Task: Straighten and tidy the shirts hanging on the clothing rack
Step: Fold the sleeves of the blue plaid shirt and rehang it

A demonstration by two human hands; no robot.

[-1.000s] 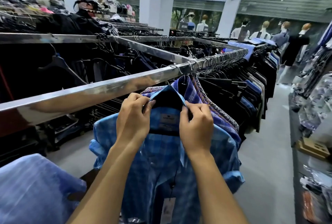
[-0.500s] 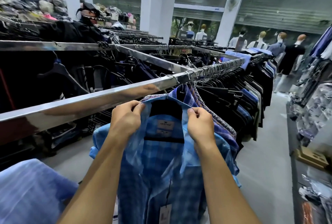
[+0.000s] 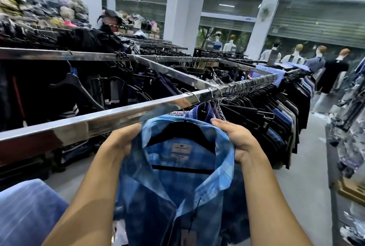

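Both hands on the collar (image 3: 223,159): our left hand (image 3: 120,143) grips its left side, fingers curled into the cloth and partly hidden behind it. Our right hand (image 3: 237,139) grips the right edge, fingers curled over the top. Collar is spread wide between our hands, label (image 3: 181,148) showing inside. It belongs to a blue plaid shirt (image 3: 173,196) on a black hanger (image 3: 183,131), just under the shiny rail (image 3: 98,121). Whether the hook touches the rail is too blurred to tell. Shirt front is open at the top and a price tag (image 3: 188,235) hangs on a string lower down. Just behind is another plaid shirt (image 3: 201,110), then a packed row of dark clothes (image 3: 266,119) on the same rail. Light blue garment (image 3: 25,212) at lower left. Mannequins (image 3: 333,68) at the back right.
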